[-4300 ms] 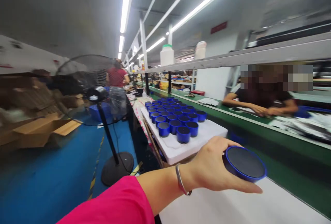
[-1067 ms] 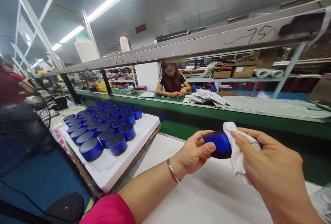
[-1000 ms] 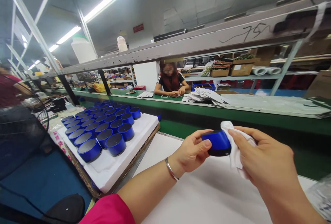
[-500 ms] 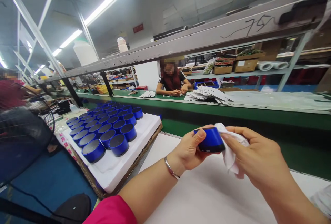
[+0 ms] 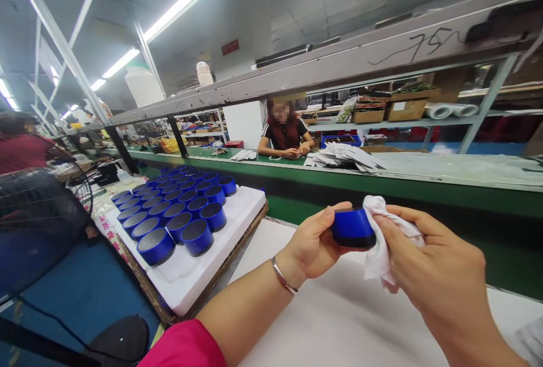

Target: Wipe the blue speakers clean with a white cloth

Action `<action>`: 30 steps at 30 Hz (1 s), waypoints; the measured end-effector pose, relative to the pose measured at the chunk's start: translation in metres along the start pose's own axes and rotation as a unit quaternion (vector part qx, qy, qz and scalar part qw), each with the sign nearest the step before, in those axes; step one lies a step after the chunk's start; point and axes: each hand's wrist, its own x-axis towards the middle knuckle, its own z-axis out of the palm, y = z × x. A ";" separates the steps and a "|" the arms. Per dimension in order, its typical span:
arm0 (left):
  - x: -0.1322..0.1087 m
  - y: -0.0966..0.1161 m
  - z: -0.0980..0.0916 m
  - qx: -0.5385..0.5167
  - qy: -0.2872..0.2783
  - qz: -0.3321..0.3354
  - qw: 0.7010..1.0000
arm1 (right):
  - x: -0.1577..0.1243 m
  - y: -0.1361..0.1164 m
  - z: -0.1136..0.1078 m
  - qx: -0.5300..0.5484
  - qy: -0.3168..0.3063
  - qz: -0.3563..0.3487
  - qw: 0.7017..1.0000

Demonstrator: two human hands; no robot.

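My left hand [image 5: 316,242] grips a short blue round speaker [image 5: 352,227] by its side, held above the white tabletop [image 5: 339,322]. My right hand [image 5: 436,271] presses a crumpled white cloth [image 5: 379,242] against the speaker's right side, fingers closed on the cloth. To the left, a white foam tray [image 5: 220,242] carries several more blue speakers [image 5: 195,236] in rows, standing upright with dark tops.
A green conveyor belt [image 5: 382,186] runs behind the table, with a seated person [image 5: 284,132] working across it beside a pile of papers [image 5: 343,155]. A metal shelf [image 5: 339,67] spans overhead. A standing fan [image 5: 38,208] and another person [image 5: 21,146] are at left.
Earlier my left hand alone held the speaker near the tray. Over the last second both hands hold it, and the cloth has rubbed along its side while the speaker turned slightly.
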 end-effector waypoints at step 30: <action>-0.001 0.000 -0.001 0.124 0.031 0.042 0.991 | 0.003 0.008 -0.001 -0.038 -0.002 -0.108 0.993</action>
